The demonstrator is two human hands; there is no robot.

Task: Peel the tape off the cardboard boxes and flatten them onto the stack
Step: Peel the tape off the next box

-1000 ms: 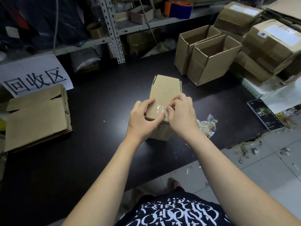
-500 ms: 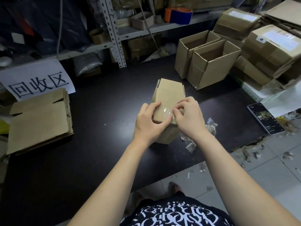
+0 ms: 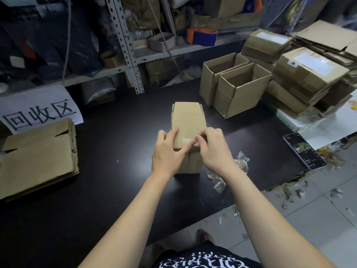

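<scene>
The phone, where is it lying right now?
In the head view the phone lies screen up at the right edge of the black table, right of the crumpled tape scraps and in front of the box pile.

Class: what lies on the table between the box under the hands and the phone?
Crumpled scraps of clear tape lie there, between the box and the phone, as the head view shows.

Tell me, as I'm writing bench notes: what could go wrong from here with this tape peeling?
1. The clear tape lies flat on the box; picked at by the right hand, it may tear into slivers.
2. The box stands upright, steadied only by the left hand; a hard pull could tip it.
3. Loose tape scraps sit near the table edge and may fall.
</scene>
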